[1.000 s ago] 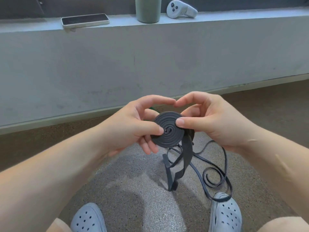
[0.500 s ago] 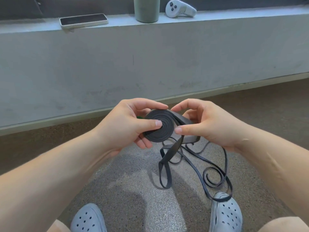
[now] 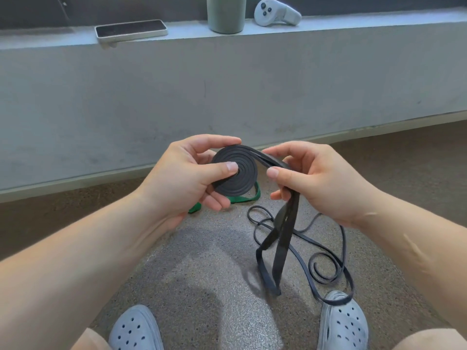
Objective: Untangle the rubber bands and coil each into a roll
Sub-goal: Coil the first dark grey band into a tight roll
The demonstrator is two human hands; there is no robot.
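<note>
Now the left hand (image 3: 192, 178) pinches the black roll (image 3: 240, 180), thumb on its centre. At its three o'clock the right hand (image 3: 316, 183) grips the loose tail (image 3: 284, 238), which hangs toward the floor (image 3: 202, 261).

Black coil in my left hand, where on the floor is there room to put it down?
Bare floor between the left shoe and the tail dangling from the black coil is free. Crowded: thin black band loops by the right shoe; green band lies below your left hand.
</note>
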